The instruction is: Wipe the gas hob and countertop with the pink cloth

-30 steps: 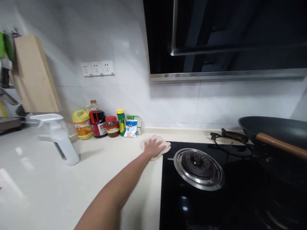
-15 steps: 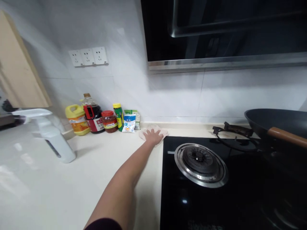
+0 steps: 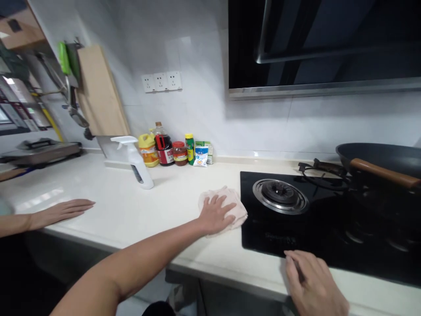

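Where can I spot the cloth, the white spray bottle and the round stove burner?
Cloth [image 3: 240,212]: head view, its uncovered right-hand part.
White spray bottle [image 3: 140,165]: head view, middle of its body.
Round stove burner [image 3: 279,192]: head view, its dark centre.

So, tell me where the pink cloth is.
Near centre in the head view, the pink cloth lies on the counter under the left hand, its right corner overlapping the cooktop.

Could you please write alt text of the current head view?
A person's left hand lies on a pale pink cloth on a white countertop, at the left edge of a black gas cooktop; the right hand is near its front edge. A white spray bottle stands farther left, a wok sits at right, and another person's hand rests at the far left.
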A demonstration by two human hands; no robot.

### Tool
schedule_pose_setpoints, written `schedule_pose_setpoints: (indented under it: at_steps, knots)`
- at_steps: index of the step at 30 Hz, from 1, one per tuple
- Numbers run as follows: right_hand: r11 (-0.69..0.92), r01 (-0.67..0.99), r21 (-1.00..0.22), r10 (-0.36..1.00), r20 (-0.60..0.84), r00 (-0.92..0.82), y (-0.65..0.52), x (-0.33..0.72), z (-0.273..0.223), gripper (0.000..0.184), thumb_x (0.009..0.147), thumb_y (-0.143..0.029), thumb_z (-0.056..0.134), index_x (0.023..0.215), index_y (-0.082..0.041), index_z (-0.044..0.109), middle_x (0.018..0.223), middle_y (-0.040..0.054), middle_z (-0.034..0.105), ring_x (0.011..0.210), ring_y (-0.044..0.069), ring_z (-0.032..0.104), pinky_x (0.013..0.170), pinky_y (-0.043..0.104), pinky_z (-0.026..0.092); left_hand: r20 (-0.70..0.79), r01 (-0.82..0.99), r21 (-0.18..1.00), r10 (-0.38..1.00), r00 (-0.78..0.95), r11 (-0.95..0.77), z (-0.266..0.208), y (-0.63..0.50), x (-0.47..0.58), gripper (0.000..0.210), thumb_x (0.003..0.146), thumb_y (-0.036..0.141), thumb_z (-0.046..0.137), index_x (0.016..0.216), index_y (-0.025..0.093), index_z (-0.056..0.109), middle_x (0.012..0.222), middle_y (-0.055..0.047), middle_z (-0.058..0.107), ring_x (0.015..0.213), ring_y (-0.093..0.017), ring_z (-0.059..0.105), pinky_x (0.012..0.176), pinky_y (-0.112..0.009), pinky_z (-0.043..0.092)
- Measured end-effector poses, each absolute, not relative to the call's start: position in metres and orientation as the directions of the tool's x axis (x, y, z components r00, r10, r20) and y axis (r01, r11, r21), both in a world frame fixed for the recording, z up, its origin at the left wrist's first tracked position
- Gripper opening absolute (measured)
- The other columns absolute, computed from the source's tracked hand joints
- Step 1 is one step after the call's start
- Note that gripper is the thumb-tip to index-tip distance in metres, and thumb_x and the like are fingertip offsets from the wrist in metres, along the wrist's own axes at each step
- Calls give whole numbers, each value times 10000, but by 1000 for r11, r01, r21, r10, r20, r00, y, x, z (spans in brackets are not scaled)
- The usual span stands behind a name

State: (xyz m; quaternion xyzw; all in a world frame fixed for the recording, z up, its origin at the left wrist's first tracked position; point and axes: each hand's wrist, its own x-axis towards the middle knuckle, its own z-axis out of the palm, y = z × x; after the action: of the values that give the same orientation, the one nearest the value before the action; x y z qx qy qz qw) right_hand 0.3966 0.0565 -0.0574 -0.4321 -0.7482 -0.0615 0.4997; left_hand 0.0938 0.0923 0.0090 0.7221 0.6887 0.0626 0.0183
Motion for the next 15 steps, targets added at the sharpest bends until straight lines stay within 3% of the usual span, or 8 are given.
schedule_pose_setpoints:
  at_steps: [4, 7, 11, 15]
  knots:
    - [595, 720, -357, 661, 727, -185, 54, 407, -51, 379, 1001, -493, 425, 992, -238, 704, 1039, 119, 711, 974, 297, 634, 877, 472, 473, 48, 981, 118, 988, 149, -154, 15, 11, 87, 589, 971, 665, 376, 1522, 463, 429, 1674, -43, 315, 1522, -397, 250, 1196, -646, 172]
    - [599, 711, -368, 673, 713, -198, 55, 417, -45, 442, 1015, -528, 387, 1022, -220, 704, 1034, 129, 706, 979, 290, 636, 866, 458, 467, -6, 983, 96, 987, 159, -157, 30, -28, 71, 603, 956, 676, 415, 1515, 450, 444, 1640, -69, 376, 1477, -394, 336, 1158, -631, 263]
    - [602, 721, -342, 633, 756, -169, 59, 419, -45, 445, 1017, -520, 399, 1010, -197, 705, 1017, 130, 717, 952, 278, 646, 862, 437, 462, 30, 996, 23, 996, 85, -86, 42, -51, 41, 631, 924, 714, 439, 1484, 430, 497, 1544, -107, 492, 1367, -385, 460, 1066, -602, 366]
    - [662, 704, -257, 565, 788, -243, 67, 417, -57, 338, 990, -444, 478, 971, -216, 727, 981, 89, 744, 900, 262, 666, 834, 423, 458, 66, 995, 2, 993, -99, 99, 33, -41, 10, 664, 911, 746, 412, 1493, 433, 482, 1573, -98, 462, 1416, -380, 414, 1108, -610, 308]
